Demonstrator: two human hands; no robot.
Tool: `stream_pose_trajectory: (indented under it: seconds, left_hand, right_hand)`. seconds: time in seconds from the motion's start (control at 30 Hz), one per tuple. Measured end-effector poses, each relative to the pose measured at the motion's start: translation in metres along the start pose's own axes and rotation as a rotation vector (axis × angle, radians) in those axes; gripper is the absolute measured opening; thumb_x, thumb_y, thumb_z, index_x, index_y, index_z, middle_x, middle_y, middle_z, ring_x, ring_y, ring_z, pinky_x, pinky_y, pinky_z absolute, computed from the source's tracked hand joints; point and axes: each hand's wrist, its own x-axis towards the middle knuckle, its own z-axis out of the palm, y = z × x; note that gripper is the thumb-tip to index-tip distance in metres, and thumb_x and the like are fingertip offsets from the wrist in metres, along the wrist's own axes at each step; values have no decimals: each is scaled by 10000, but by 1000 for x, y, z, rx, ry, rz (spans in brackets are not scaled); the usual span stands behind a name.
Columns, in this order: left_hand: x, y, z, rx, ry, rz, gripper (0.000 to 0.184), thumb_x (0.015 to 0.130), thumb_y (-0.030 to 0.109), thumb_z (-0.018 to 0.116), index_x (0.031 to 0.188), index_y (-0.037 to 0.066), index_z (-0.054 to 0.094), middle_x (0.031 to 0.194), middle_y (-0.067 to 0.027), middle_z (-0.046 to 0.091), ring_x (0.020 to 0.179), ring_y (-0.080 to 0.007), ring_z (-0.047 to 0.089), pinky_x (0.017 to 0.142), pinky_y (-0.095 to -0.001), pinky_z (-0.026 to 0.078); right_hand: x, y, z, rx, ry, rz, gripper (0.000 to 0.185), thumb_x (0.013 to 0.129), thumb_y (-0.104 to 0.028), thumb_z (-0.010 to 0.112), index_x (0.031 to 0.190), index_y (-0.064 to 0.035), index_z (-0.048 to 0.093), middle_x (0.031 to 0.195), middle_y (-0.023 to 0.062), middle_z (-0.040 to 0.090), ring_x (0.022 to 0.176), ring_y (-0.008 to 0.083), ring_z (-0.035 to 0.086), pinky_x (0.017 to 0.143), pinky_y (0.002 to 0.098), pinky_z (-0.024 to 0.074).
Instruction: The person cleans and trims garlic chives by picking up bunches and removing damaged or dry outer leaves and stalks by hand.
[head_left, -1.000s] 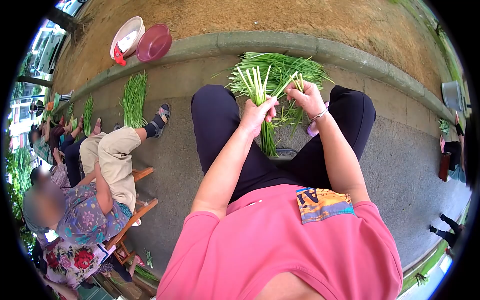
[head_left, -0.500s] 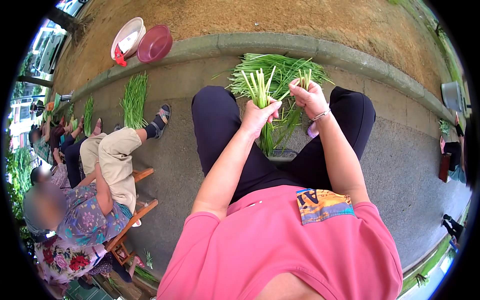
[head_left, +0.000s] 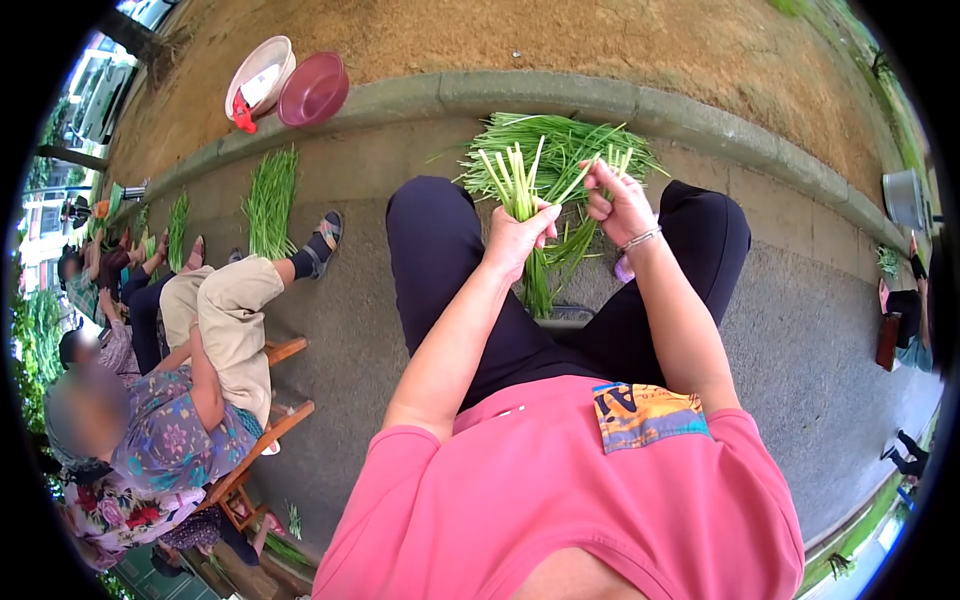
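Observation:
My left hand (head_left: 518, 240) is wrapped round a bunch of garlic chives (head_left: 516, 185), pale stem ends pointing up and green leaves hanging below between my knees. Close by on the right, my right hand (head_left: 622, 205) is closed, with a slanting stalk pinched at its fingertips; more pale stalk ends show behind its fingers. The tip of that stalk is near the thumb, its lower end reaching toward the bunch. Beyond both hands, a loose heap of garlic chives (head_left: 560, 140) lies on the pavement.
A stone kerb (head_left: 540, 90) runs behind the heap. A pink basin (head_left: 312, 90) and a pale basin (head_left: 262, 70) stand past it. Another pile of chives (head_left: 270, 205) lies to the left, near a person seated on a wooden chair (head_left: 262, 430). A metal pot (head_left: 904, 200) stands far right.
My right hand has turned and shifted slightly, and the stalk at its fingertips now angles up from the bunch. My left hand keeps its hold almost unmoved.

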Motion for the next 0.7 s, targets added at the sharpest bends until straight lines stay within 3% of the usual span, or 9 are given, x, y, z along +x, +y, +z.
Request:
stream_pose_trajectory:
  seconds: [0.23, 0.4, 0.47, 0.5, 0.6, 0.63, 0.7]
  left_hand:
    - [-2, -4, 2, -15, -36, -40, 110, 805, 115, 611, 848, 16, 590, 630, -43, 573, 475, -80, 476, 437, -188, 363]
    - [1, -6, 3, -59, -106, -77, 189, 860, 171, 551, 918, -6, 581, 704, -95, 609, 514, -114, 535, 467, -206, 412]
    - [-1, -5, 3, -107, -138, -181, 284, 882, 246, 512, 984, -16, 551, 816, -128, 612, 639, -163, 593, 560, -246, 464]
    - [1, -8, 1, -83, -149, -183, 308, 899, 249, 478, 1045, -17, 530, 886, -141, 609, 712, -189, 615, 607, -270, 486]
    - [1, -8, 3, -34, -113, -175, 318, 907, 248, 459, 1072, -15, 528, 906, -139, 605, 718, -184, 614, 616, -275, 490]
    - [2, -9, 1, -31, -112, -179, 318, 907, 248, 459, 1072, -15, 528, 906, -139, 605, 718, -184, 614, 616, -275, 490]
    - [4, -12, -2, 47, -93, -123, 329, 909, 252, 455, 1089, -13, 528, 863, -123, 610, 694, -168, 607, 607, -270, 481]
  right_hand:
    - [-4, 14, 6, -50, -86, 108, 209, 882, -226, 518, 937, -30, 568, 650, -27, 462, 460, 50, 312, 426, 196, 257]
    - [1, 12, 4, -51, -33, 27, 227, 901, -247, 483, 857, -39, 564, 606, -26, 398, 450, 60, 310, 419, 204, 239]
    - [5, 9, -1, -54, 12, -72, 256, 908, -265, 464, 820, -44, 558, 590, -29, 386, 450, 59, 307, 420, 204, 236]
    - [6, 6, -4, -78, 27, -110, 272, 909, -279, 459, 778, -59, 549, 581, -31, 383, 460, 55, 316, 420, 201, 248]
    - [12, -5, -6, -197, 224, -283, 284, 912, -288, 445, 752, -73, 540, 635, 7, 505, 516, 87, 439, 453, 219, 346]
    - [12, -10, -9, -306, 173, -338, 294, 918, -289, 428, 754, -69, 533, 678, 41, 557, 569, 114, 514, 497, 257, 419]
    - [11, -16, -12, -270, 259, -367, 305, 925, -299, 409, 756, -66, 509, 669, 54, 565, 543, 129, 546, 517, 271, 474]
